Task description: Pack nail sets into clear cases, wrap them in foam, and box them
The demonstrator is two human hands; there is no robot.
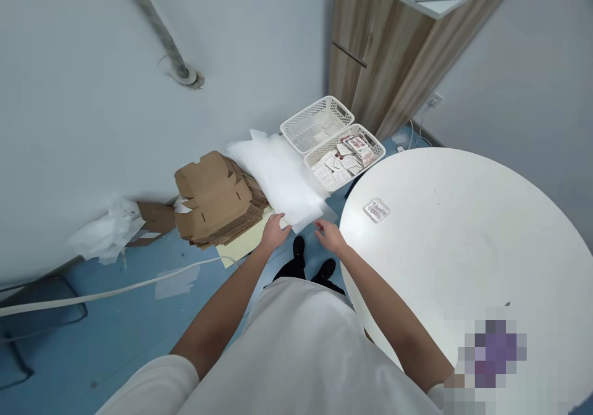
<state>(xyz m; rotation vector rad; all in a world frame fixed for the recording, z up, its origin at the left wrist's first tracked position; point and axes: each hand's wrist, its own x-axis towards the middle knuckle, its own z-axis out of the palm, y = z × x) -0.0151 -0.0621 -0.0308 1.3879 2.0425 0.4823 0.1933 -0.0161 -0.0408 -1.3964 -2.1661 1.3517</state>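
A stack of white foam sheets (282, 171) lies in front of me, its near corner pointing between my hands. My left hand (274, 234) is at the left side of that corner, thumb and fingers apart. Whether it touches the foam I cannot tell. Close to the stack's near right corner is my right hand (331, 237), fingers bent and apart from the thumb, with nothing visible in it. To the left of the foam is a pile of flat brown cardboard boxes (215, 196). A small clear plastic case (377, 210) rests on the round white table (463, 236) at my right.
Behind the foam stand two white baskets, one with a few pale pieces (296, 128), the other (380, 152) holding many small packets. A wooden cabinet (375, 50) stands beyond. A pale cable (139, 284) crosses on the left, near a white plastic bag (109, 230).
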